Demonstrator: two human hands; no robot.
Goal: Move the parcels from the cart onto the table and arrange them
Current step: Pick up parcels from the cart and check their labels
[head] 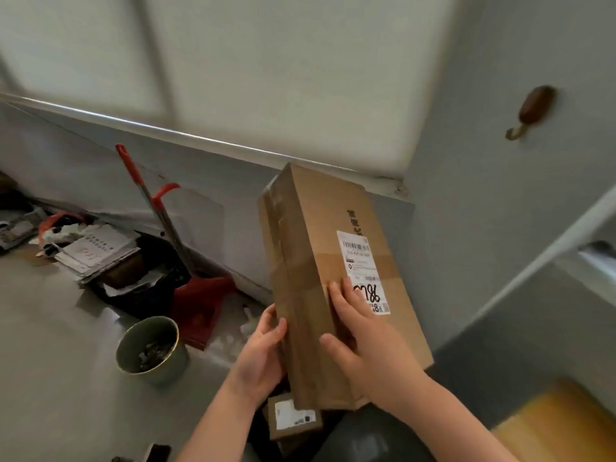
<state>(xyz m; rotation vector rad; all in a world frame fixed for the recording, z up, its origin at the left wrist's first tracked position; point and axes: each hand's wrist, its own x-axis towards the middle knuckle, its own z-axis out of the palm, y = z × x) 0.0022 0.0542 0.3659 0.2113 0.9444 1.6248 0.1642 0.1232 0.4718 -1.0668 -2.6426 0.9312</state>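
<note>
— Both forearms rise from the bottom edge of the head view. What do the hands have?

— Left hand (263,348) has its grip clenched on the left long edge of a tall brown cardboard parcel with a white shipping label (320,261), thumb on the front. Right hand (363,335) is released: fingers straight, pressed flat on the front face and partly over the label.

— Where is that parcel?

— Lifted, nearly upright, leaning a little, above a small brown cardboard parcel (293,418) and something dark beside it. I can't tell whether that is the cart. A yellow wooden surface (560,425) at lower right may be the table.

— What could go wrong?

— Only one hand truly grasps it, and low down. On a swing to the right, I think the long box could tip away from the flat palm and slip. It might then land on the small parcel, or hit the round green tin (150,351) standing to the left.
</note>
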